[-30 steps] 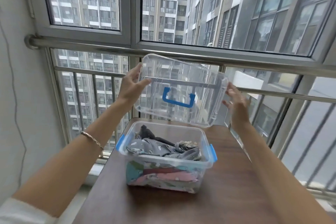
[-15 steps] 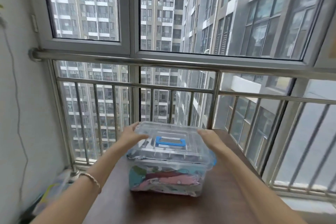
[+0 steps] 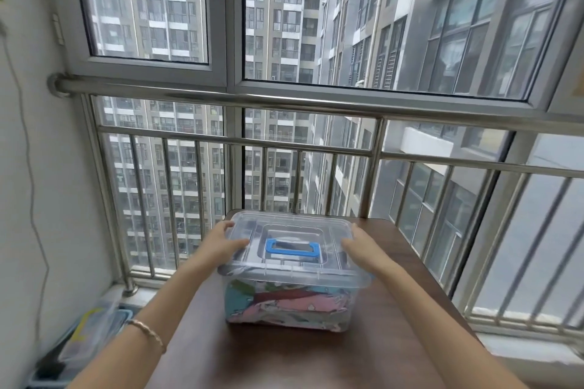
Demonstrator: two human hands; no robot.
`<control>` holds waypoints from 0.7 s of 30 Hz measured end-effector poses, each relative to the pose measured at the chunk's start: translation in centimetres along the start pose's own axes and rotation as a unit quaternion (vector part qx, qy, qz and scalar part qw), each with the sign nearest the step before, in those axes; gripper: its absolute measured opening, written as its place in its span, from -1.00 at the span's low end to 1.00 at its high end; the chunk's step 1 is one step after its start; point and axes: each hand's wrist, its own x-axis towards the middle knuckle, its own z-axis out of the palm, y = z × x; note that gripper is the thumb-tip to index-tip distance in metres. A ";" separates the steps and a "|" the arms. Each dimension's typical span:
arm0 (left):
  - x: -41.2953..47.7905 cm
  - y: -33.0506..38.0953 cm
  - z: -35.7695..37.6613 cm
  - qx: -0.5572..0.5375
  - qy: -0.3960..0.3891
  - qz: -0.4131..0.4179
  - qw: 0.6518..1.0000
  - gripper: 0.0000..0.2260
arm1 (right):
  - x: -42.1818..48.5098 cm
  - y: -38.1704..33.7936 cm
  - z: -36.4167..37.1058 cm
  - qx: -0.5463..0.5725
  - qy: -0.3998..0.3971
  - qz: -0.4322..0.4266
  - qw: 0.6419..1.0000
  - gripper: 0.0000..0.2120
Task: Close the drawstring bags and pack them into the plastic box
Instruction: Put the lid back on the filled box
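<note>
A clear plastic box (image 3: pixel 287 303) stands on the dark wooden table (image 3: pixel 284 357). Its clear lid (image 3: pixel 294 230), with a blue handle (image 3: pixel 292 246) lying flat in the middle, sits on top. Through the walls I see colourful drawstring bags (image 3: pixel 284 300) in pink, teal and grey packed inside. My left hand (image 3: pixel 226 243) rests on the lid's left edge, thumb on top and fingers over the side. At the lid's right edge lies my right hand (image 3: pixel 360 245), thumb on top in the same way. Both press the lid.
A steel railing (image 3: pixel 284 139) and tall windows stand right behind the table's far edge. On the floor at lower left lies another plastic bin (image 3: pixel 91 335) with things in it. A white wall with a thin cable runs along the left.
A second ago both hands held the lid in the air above the open box. They lowered it onto the box, and now rest on its two ends.
</note>
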 end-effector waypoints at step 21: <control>-1.3 1.7 -1.3 -0.047 0.027 0.044 0.998 -0.44 | -0.2 -0.1 -0.4 0.034 0.040 -0.025 0.998 -0.43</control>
